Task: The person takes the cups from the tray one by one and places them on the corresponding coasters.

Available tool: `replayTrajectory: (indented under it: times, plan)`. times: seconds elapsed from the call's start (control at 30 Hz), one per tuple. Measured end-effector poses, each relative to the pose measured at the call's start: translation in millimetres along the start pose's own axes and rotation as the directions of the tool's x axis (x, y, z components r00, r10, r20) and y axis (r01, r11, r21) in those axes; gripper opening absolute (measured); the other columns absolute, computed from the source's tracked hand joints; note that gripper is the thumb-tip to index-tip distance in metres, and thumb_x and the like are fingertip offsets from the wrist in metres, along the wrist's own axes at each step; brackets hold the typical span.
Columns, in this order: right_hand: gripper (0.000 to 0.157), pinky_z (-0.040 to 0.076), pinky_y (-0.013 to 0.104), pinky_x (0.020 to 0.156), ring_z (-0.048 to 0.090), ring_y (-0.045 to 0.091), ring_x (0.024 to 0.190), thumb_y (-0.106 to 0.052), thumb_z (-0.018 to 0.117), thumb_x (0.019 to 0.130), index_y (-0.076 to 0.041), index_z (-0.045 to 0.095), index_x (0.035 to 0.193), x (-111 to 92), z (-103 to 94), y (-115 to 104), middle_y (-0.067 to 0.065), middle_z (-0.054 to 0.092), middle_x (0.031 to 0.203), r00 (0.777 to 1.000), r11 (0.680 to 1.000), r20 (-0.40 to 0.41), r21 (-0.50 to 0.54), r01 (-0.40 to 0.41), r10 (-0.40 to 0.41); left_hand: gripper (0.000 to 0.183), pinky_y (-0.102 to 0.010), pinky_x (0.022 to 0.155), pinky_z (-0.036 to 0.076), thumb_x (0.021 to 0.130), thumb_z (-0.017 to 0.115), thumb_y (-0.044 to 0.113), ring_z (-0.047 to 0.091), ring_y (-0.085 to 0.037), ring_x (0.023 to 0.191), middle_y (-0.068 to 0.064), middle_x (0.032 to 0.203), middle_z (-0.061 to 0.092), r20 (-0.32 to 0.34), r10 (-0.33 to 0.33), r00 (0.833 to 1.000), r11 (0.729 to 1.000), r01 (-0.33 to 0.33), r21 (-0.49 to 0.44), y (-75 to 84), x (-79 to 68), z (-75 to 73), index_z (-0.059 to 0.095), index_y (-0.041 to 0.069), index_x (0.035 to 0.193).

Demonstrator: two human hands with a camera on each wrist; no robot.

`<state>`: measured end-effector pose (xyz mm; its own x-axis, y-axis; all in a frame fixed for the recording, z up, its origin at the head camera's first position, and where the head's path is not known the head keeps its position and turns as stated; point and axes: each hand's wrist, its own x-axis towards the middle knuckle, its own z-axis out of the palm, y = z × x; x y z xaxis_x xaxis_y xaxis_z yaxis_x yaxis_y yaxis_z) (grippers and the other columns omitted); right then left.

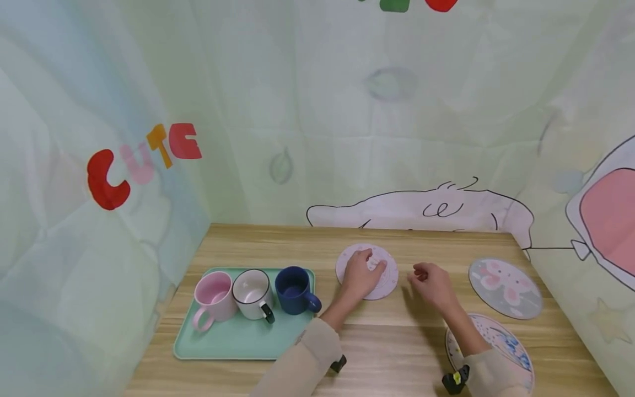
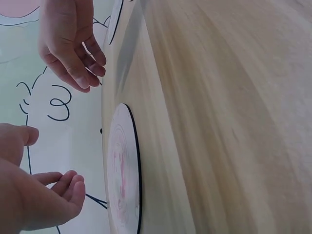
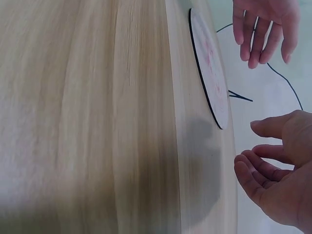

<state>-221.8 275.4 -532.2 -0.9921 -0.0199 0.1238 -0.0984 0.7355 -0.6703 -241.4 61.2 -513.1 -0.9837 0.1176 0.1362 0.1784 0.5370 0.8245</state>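
A round pinkish coaster (image 1: 387, 279) lies flat near the back of the wooden table, a dark edge showing under it in both wrist views. Above it hovers my left hand (image 1: 361, 274), fingers loosely bent and nothing between them; the left wrist view shows a gap between that hand (image 2: 41, 187) and the coaster (image 2: 124, 170). To the right of the coaster, my right hand (image 1: 432, 284) hangs over bare wood with relaxed fingers, holding nothing. In the right wrist view the right hand (image 3: 287, 168) is apart from the coaster (image 3: 209, 68).
On the left, a mint-green tray (image 1: 238, 345) carries a pink mug (image 1: 216, 298), a white mug (image 1: 252, 295) and a navy mug (image 1: 294, 290). At right lie a grey bunny-patterned coaster (image 1: 506, 289) and a floral one (image 1: 511, 344), partly under my right forearm. A printed curtain (image 1: 297, 110) encloses the table.
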Motion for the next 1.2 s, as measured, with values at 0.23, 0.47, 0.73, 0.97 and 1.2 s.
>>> replayTrajectory:
  times: [0.23,0.47,0.73,0.97,1.2]
  plan:
    - [0.038,0.06,0.054,0.086,0.072,0.04,0.096,-0.01,0.075,0.098,0.015,0.066,0.125,-6,-11.3,4,0.026,0.072,0.106,1.0,1.0,-0.025,-0.003,-0.011,0.011,0.048,-0.042,0.105,0.054,0.101,0.069,0.024,0.066,-0.031,0.118,-0.019,0.124,0.069,-0.001,0.007,1.0,0.998,-0.007,-0.068,5.6,7.6,11.3,0.065,-0.008,0.136]
    - [0.039,0.061,0.054,0.084,0.071,0.041,0.097,-0.009,0.075,0.098,0.015,0.065,0.127,-10,-26.5,7,0.029,0.07,0.11,0.998,1.0,-0.057,-0.015,-0.019,0.018,0.042,-0.036,0.102,0.055,0.099,0.07,0.017,0.068,-0.025,0.113,-0.012,0.12,0.071,-0.013,-0.018,1.0,0.989,0.016,-0.147,7.3,5.7,23.6,0.066,-0.006,0.134]
    - [0.04,0.061,0.055,0.084,0.071,0.043,0.099,-0.011,0.074,0.099,0.014,0.065,0.128,-15,-45.3,19,0.03,0.07,0.114,0.994,0.999,-0.105,-0.044,-0.021,0.017,0.038,-0.033,0.1,0.055,0.097,0.073,0.014,0.07,-0.022,0.108,-0.009,0.116,0.074,-0.033,-0.011,0.999,0.981,0.005,-0.192,12.6,5.4,39.0,0.069,-0.005,0.129]
    - [0.043,0.06,0.052,0.083,0.07,0.045,0.101,-0.015,0.073,0.101,0.016,0.063,0.13,-18,-58.7,30,0.033,0.069,0.118,0.992,0.998,-0.12,-0.051,-0.037,0.031,0.034,-0.028,0.095,0.056,0.096,0.074,0.012,0.071,-0.019,0.105,-0.008,0.113,0.075,-0.027,-0.033,0.999,0.977,0.026,-0.214,16.1,5.8,47.1,0.072,-0.003,0.126]
    - [0.044,0.059,0.042,0.078,0.07,0.044,0.101,-0.016,0.074,0.1,0.015,0.064,0.13,-19,-66.4,40,0.033,0.07,0.117,0.987,0.996,-0.153,-0.078,-0.049,0.037,0.036,-0.027,0.093,0.057,0.095,0.075,0.013,0.069,-0.015,0.101,-0.006,0.111,0.075,-0.009,-0.075,0.997,0.971,0.071,-0.23,18.4,7.2,49.0,0.071,-0.003,0.127]
